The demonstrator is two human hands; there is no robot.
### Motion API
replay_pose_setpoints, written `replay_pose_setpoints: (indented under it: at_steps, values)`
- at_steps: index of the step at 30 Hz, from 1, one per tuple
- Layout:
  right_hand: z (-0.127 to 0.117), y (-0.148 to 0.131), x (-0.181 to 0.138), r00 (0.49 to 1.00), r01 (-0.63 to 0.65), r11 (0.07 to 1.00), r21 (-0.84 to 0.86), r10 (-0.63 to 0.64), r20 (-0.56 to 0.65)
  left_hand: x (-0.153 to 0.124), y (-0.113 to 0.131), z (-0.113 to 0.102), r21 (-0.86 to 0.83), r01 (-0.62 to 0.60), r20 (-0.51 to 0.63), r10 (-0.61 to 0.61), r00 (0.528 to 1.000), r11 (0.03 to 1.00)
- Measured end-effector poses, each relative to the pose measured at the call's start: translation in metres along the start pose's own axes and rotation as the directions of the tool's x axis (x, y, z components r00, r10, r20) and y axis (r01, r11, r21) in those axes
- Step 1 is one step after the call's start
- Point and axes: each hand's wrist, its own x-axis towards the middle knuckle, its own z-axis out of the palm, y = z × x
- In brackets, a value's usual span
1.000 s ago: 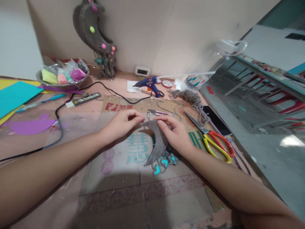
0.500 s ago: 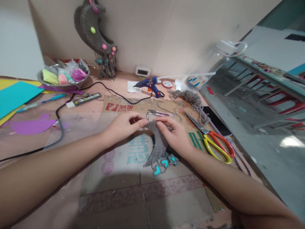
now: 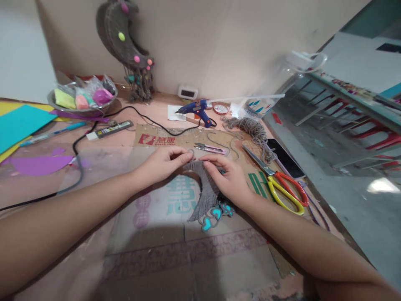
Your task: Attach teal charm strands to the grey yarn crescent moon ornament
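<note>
A grey yarn-wrapped crescent piece [image 3: 205, 192] lies on a flattened cardboard sheet [image 3: 175, 242], with turquoise heart charms [image 3: 213, 215] hanging at its lower end. My left hand [image 3: 164, 161] pinches the upper tip of the piece, fingers closed on the grey yarn there. My right hand [image 3: 227, 177] rests on the piece's right side, its fingers pressing down on the wrapped yarn near the same tip. A loose strand of yarn runs from the tip toward small pink snips [image 3: 208, 147] just behind my fingers.
Red and yellow scissors [image 3: 280, 186] and a phone [image 3: 283, 159] lie to the right. A blue glue gun [image 3: 196, 110], a grey yarn heap [image 3: 250, 127], a bowl of coloured clay [image 3: 83, 98], coloured paper [image 3: 19, 125] and a finished crescent [image 3: 123, 46] against the wall surround the work.
My fingers have shifted slightly on the tip of the piece, the right hand sliding a little down and left; the piece stays in place.
</note>
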Motion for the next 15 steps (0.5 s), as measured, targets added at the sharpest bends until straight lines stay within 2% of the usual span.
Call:
replay_pose_setpoints:
  at_steps: [5,10,15]
  values:
    - [-0.0020,0.0005,0.0015,0.999,-0.045,0.999,0.014,0.045,-0.014,-0.0005,0.0008,-0.0001,-0.082,-0.015,-0.008,0.015,1.000,0.997]
    - [-0.0013,0.0027,0.0018,0.999,-0.048,0.998,0.030,0.049,-0.022,-0.0033,0.0059,0.0022,0.044,-0.006,0.014,0.005,1.000,0.999]
    - [-0.0005,0.0031,0.0015,0.999,-0.034,0.999,-0.002,0.034,-0.022,-0.0051,0.0096,0.0040,0.142,-0.030,-0.013,0.032,0.999,0.989]
